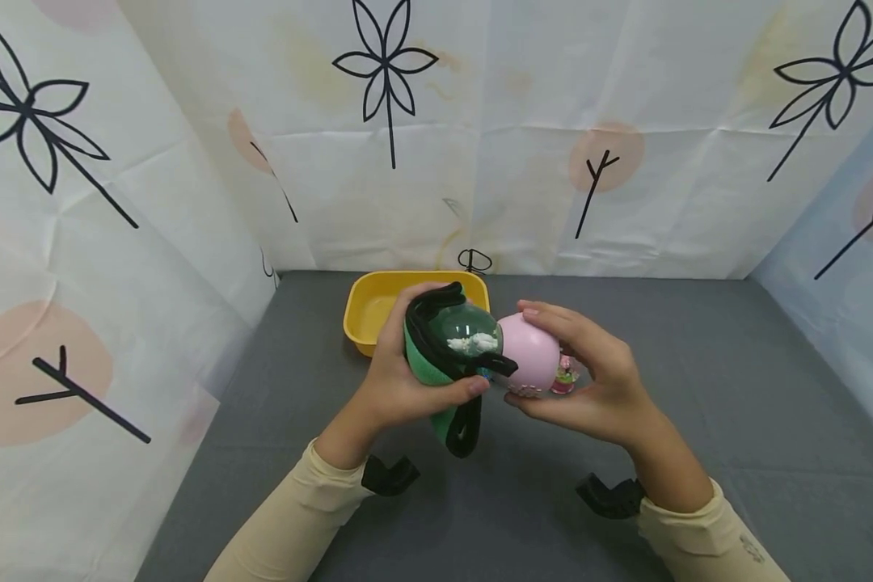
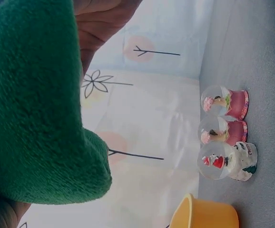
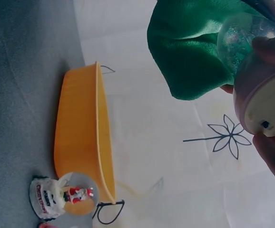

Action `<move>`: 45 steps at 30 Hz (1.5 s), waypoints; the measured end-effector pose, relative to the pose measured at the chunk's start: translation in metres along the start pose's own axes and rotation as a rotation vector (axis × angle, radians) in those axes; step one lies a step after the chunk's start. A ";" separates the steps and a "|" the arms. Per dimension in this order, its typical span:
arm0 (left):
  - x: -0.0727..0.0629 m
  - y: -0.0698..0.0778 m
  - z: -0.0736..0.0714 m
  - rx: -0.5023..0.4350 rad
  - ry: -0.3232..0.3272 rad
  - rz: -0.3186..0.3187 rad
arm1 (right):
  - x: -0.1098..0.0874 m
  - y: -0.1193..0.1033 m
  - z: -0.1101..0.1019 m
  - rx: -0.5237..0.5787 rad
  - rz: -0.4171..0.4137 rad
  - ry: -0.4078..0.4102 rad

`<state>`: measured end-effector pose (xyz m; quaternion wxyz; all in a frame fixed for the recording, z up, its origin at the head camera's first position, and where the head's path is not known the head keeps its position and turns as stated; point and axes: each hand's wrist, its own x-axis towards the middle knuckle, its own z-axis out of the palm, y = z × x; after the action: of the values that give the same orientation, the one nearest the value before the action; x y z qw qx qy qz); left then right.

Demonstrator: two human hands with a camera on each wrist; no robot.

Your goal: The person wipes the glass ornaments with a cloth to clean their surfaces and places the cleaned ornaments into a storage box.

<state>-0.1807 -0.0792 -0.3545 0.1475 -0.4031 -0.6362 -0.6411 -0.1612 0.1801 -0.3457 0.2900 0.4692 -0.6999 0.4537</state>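
Observation:
My left hand [image 1: 396,396] grips a green cloth [image 1: 423,365] with black edging. The cloth wraps around the clear dome [image 1: 473,322] of a snow globe, and a loose end hangs below. White bits show inside the dome. The globe's rounded pink base [image 1: 531,352] is held by my right hand [image 1: 600,380], fingers over the top and thumb beneath. The globe is tilted on its side, dome toward the left hand. In the right wrist view the pale underside [image 3: 270,107] of the base shows. The left wrist view is largely filled by the cloth [image 2: 33,104].
A yellow plastic basin [image 1: 360,323] stands behind the left hand. In the left wrist view, two snow globes with pink bases [image 2: 238,104] and one with a white base [image 2: 244,161] stand in a row on the grey table [image 1: 298,453]. Patterned white fabric [image 1: 516,97] surrounds the table.

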 end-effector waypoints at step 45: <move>-0.001 0.008 0.002 -0.060 -0.030 -0.065 | -0.009 0.003 0.005 0.598 0.615 -0.019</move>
<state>-0.1735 -0.0792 -0.3498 0.1048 -0.3958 -0.6317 -0.6583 -0.1603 0.1793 -0.3564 -0.0143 0.3062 -0.6474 0.6978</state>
